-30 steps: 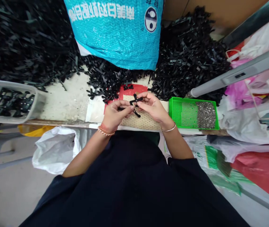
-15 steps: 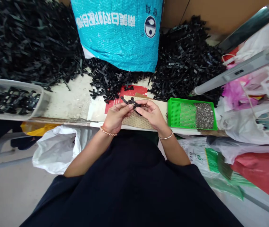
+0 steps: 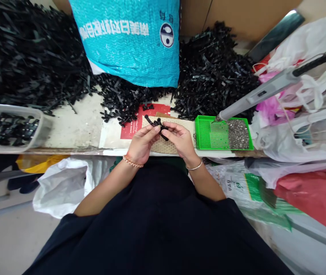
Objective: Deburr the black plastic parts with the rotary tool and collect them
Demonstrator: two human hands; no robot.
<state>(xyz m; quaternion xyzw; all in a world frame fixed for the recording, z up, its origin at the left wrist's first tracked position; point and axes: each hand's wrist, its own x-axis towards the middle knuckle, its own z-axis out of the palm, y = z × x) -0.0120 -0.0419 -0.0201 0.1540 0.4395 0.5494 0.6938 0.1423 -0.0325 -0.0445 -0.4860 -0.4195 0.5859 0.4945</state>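
Observation:
Both hands meet over the front edge of the bench, fingers closed on small black plastic parts (image 3: 159, 123). My left hand (image 3: 143, 143) pinches them between thumb and fingers from the left. From the right, my right hand (image 3: 180, 139) grips the same dark pieces. The pieces cross each other, with knobbed ends sticking up; how they join is too small to tell. Below them lies a tan textured pad (image 3: 165, 148) beside a red printed card (image 3: 130, 129). A green perforated tray (image 3: 204, 144) with many small metal screws (image 3: 239, 134) stands to the right.
A grey electric screwdriver (image 3: 254, 95) hangs with its tip over the green tray. Heaps of black parts (image 3: 25, 57) (image 3: 214, 72) line the back, around a blue woven sack (image 3: 131, 49). A clear plastic box (image 3: 44, 130) at left holds black assemblies. A white sack (image 3: 60, 187) hangs below.
The view has shifted, so the bench things appear further left. The screwdriver's tip now hangs over the green tray instead of behind it. Both hands still hold the black parts.

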